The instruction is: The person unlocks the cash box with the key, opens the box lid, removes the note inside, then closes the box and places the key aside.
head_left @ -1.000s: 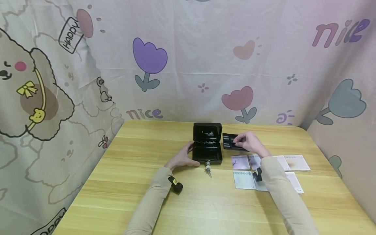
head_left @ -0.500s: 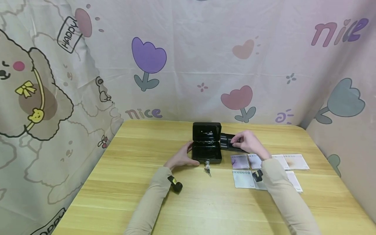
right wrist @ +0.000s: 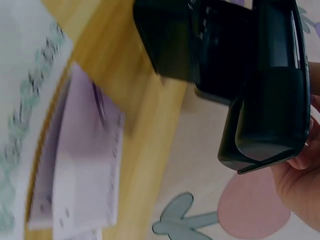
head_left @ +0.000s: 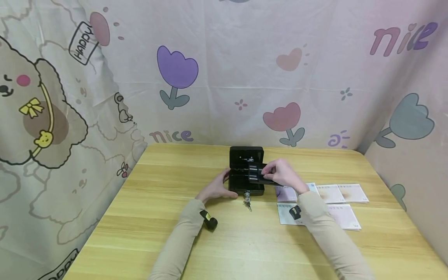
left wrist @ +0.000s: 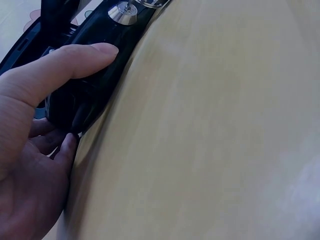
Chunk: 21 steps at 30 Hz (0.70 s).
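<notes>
A small black cash box (head_left: 239, 186) stands on the table with its lid (head_left: 241, 156) raised at the back. My left hand (head_left: 217, 188) holds its left front corner, thumb along the front wall and fingers behind the side, as the left wrist view shows. A ring of keys (head_left: 247, 204) hangs from the front lock (left wrist: 123, 12). Between thumb and fingers, my right hand (head_left: 285, 175) pinches a black compartment tray (head_left: 256, 175). The tray is tilted, and its left end overlaps the box's right half. In the right wrist view the tray (right wrist: 272, 110) hides part of that hand.
Several paper notes lie in two rows at the right, among them a purple one (head_left: 286, 194), a brownish one (head_left: 351, 193) and a pale pink one (head_left: 344, 217). My right forearm passes over some of them. A printed curtain (head_left: 224, 77) hangs behind the wooden table (head_left: 157, 186).
My right hand has lifted the tray from beside the box and brought it left over the box's right half. The left hand and the box have stayed in place.
</notes>
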Motion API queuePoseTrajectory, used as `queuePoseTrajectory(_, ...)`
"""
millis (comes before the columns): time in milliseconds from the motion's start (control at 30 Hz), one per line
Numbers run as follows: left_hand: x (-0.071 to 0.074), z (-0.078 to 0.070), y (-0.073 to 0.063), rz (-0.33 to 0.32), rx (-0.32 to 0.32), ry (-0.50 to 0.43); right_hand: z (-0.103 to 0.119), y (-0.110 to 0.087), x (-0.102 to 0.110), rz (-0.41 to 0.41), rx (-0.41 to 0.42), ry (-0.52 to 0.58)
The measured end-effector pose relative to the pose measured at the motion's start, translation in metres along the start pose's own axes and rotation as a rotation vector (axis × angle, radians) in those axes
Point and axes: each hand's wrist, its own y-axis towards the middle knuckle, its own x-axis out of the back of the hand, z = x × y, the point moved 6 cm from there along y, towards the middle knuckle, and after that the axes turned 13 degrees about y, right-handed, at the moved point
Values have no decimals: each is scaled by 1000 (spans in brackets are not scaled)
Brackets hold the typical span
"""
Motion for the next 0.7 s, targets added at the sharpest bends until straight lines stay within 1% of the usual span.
queuePoseTrajectory(233, 0, 0, 0, -6, -5, -5, 3, 12, -21, -8, 8, -30)
queuePoseTrajectory(467, -1, 2, 1, -6, -5, -16, 8, 22, -38, 5, 30, -30)
queuePoseTrajectory(567, -1, 2, 1, -1, -3, -12, 8, 24, -44, 4, 20, -63)
queuePoseTrajectory(700, -1, 2, 1, 7, -7, -9, 7, 26, -49, 5, -28, -96)
